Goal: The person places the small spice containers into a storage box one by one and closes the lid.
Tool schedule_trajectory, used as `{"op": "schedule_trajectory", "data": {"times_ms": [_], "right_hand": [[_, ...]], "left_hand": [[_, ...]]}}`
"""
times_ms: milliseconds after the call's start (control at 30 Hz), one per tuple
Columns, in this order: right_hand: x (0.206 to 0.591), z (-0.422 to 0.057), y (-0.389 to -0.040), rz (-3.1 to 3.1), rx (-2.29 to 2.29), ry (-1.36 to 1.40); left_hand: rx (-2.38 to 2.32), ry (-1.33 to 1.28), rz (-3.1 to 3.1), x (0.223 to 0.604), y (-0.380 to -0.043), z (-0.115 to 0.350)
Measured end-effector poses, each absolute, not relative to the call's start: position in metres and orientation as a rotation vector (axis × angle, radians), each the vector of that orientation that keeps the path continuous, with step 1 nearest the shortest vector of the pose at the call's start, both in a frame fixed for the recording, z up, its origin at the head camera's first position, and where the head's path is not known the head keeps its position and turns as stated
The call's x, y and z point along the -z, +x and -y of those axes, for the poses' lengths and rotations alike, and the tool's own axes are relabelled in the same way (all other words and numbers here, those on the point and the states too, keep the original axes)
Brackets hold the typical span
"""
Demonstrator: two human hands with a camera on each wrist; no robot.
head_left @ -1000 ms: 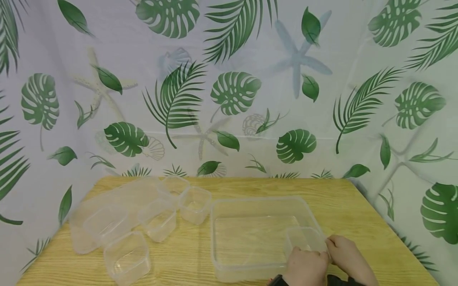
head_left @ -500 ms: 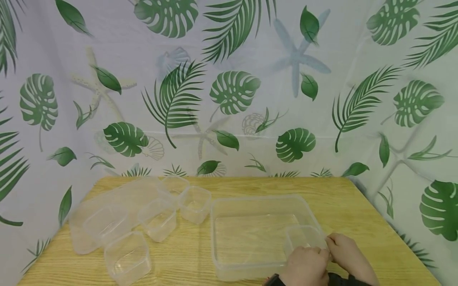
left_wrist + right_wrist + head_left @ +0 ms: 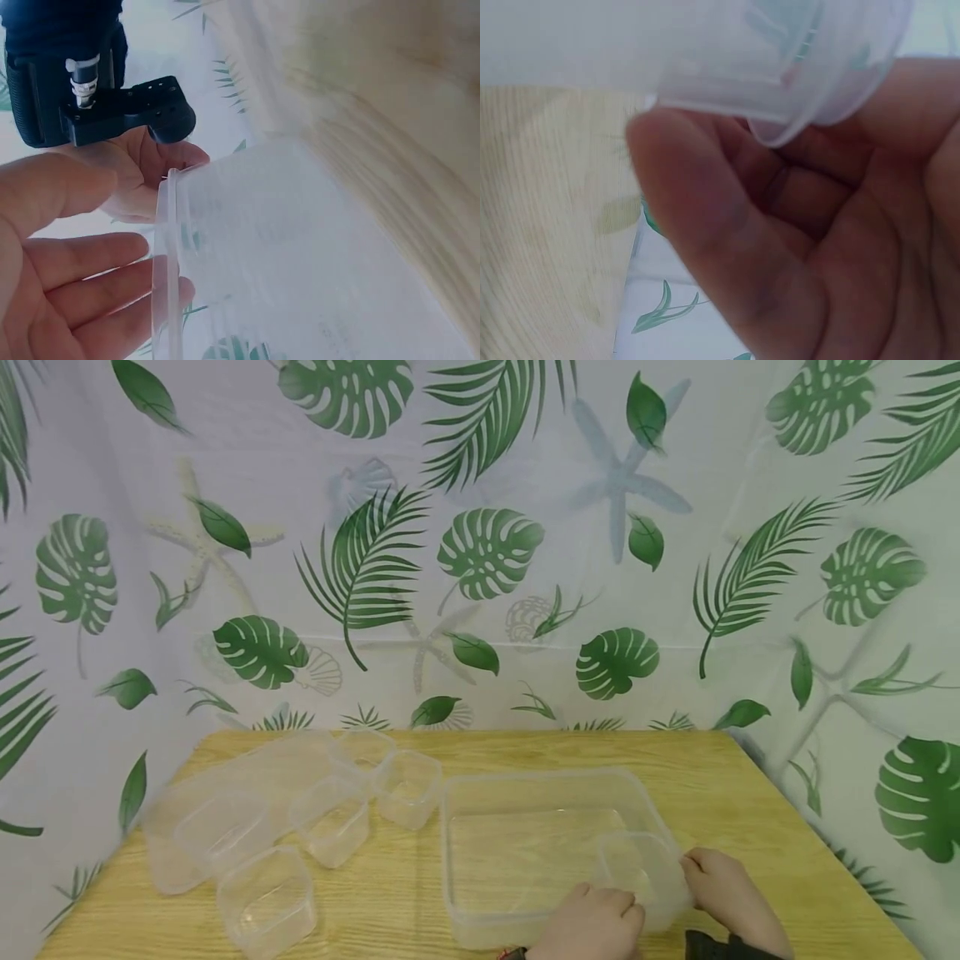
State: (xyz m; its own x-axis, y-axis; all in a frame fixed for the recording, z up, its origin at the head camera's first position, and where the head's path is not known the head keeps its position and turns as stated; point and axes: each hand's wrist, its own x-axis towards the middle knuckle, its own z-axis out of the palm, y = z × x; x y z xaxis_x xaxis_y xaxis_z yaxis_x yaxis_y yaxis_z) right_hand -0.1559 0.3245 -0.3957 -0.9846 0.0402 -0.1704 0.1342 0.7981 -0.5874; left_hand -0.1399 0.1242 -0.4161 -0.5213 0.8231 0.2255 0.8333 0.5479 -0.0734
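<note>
A large clear plastic storage container stands on the table, with a small square clear container inside its near right corner. My right hand grips the large container's right rim near that corner. In the right wrist view, thumb and fingers of the right hand curl about a clear plastic edge. My left hand is at the near rim, left of the right hand. The left wrist view shows the left hand with fingers fairly straight, fingertips touching the rim, thumb apart.
On the left of the wooden table lies a large translucent lid. Several small clear containers stand on or beside it, one container nearest the front, another container by the large one. A leaf-patterned cloth hangs behind.
My left hand has moved left along the near rim, away from the right hand and the corner. The right hand has kept its grip. The containers look unmoved.
</note>
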Motion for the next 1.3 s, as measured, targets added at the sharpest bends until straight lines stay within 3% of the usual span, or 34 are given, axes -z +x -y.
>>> {"op": "schedule_trajectory", "data": {"times_ms": [533, 1300], "right_hand": [[0.393, -0.323, -0.155, -2.827, 0.944, 0.134], [0.395, -0.324, -0.156, -2.801, 0.994, 0.138]], "left_hand": [[0.029, -1.380, 2.423, 0.421, -0.135, -0.056], [0.004, -1.361, 2.409, 0.410, -0.147, -0.021]]}}
